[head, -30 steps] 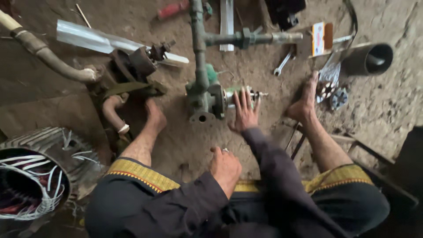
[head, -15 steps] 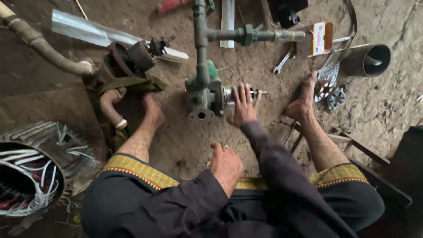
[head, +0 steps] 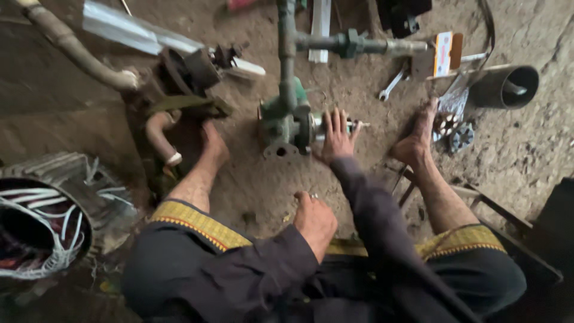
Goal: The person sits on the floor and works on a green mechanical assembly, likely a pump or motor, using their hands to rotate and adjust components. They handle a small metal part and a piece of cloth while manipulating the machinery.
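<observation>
A green water pump (head: 286,122) lies on the dirt floor between my bare feet, with a green pipe (head: 287,54) rising from it and a metal shaft (head: 359,125) sticking out to its right. My right hand (head: 336,139) lies flat over that shaft, fingers straight and spread, right beside the pump body. My left hand (head: 314,220) rests close to my lap with its fingers curled in and a ring on one finger; nothing shows in it. My left foot (head: 213,143) and right foot (head: 415,143) flank the pump.
A stator with white windings (head: 42,230) sits at the left. A rusty pump part with a hose (head: 179,78) lies at upper left. A spanner (head: 391,85), a black pipe section (head: 508,87), small gear-like parts (head: 453,128) and a metal frame (head: 478,206) lie at the right.
The view has drifted slightly, so things sit a little lower and to the left in the picture. Both hands stay where they were, the right on the shaft and the left by the lap.
</observation>
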